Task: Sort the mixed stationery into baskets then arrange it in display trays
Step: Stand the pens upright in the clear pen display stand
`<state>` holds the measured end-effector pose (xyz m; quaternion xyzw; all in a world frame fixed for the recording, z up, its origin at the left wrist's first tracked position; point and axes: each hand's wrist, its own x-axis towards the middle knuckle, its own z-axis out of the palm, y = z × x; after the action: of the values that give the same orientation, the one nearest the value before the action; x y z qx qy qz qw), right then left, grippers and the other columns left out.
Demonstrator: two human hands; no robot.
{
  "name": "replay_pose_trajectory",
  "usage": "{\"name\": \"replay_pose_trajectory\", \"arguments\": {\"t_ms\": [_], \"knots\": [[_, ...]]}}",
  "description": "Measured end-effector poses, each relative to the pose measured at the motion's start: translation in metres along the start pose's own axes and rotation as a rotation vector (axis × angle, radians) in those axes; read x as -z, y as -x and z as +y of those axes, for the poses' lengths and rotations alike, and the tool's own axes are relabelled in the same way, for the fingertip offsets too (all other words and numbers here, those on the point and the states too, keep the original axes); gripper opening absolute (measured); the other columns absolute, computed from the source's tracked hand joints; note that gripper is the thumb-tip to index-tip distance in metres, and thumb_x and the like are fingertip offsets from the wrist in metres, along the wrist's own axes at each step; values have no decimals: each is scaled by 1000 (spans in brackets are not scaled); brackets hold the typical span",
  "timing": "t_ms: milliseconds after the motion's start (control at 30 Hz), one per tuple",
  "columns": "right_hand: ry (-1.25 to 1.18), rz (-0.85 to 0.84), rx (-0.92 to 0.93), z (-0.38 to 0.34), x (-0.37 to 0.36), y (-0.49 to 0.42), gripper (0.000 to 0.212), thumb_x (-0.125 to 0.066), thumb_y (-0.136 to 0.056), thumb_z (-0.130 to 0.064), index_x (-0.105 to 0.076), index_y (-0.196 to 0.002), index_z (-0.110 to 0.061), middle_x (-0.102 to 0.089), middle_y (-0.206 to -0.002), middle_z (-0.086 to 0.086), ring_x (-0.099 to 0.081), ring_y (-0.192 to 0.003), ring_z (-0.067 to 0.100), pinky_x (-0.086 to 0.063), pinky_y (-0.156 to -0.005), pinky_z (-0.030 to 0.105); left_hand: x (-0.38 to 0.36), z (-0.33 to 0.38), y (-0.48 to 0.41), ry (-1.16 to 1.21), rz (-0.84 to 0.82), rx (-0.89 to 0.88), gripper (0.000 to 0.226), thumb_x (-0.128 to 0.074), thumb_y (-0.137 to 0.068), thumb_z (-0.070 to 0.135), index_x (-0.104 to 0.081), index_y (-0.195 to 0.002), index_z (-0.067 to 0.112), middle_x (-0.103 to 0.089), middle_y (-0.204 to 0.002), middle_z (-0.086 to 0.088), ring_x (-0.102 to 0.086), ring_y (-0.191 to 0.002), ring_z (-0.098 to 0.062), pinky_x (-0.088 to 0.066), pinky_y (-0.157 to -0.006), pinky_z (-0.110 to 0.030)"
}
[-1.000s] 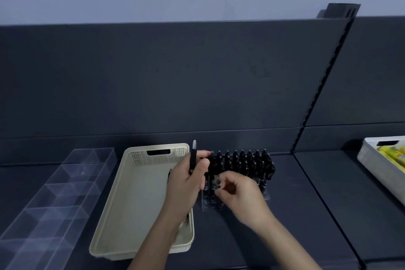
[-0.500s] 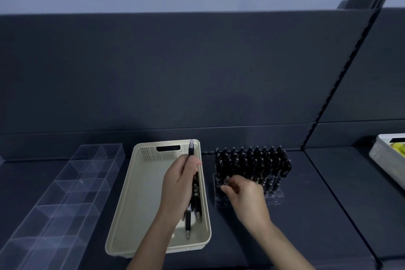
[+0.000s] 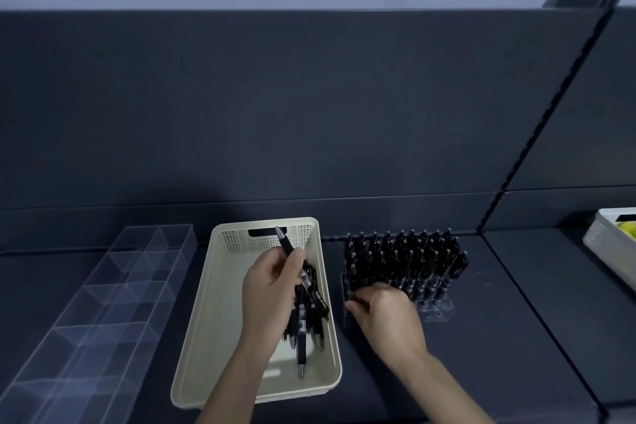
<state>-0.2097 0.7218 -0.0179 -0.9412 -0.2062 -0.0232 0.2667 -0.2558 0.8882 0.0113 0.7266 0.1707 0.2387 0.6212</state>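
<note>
Cream basket [image 3: 216,303] of pens [image 3: 302,337]; pen-filled clear stand [image 3: 437,310]

Bare left hand [image 3: 272,286] on a bare, slim left forearm [image 3: 234,382], above the cream basket [image 3: 216,320]. Bare right hand [image 3: 389,313] on a bare right forearm [image 3: 447,385], just right of the same basket. Wrists uncovered; finer details of fingers too blurred to tell.
</note>
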Motion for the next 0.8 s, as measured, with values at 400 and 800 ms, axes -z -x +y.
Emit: {"name": "replay_pose_trajectory", "arguments": {"t_ms": [400,800], "knots": [[-382,-65,-192,-2,27,5,29,-61,-90,-32,-65,-69,-13,-66,-61,4,-60,-53,17,-48,-51,29,-8,17,1,255,10,0,17,-61,-90,13,-64,-76,23,-62,-64,2,-59,-60,-14,-49,-54,-22],[-1608,45,-421,0,81,-4,18,-73,-67,-12,-55,-68,-14,-64,-68,3,-65,-65,13,-54,-56,21,-8,20,8,96,-339,49,12,-65,-85,12,-71,-79,20,-70,-88,-5,-65,-85,-14,-56,-78,-27]]}}
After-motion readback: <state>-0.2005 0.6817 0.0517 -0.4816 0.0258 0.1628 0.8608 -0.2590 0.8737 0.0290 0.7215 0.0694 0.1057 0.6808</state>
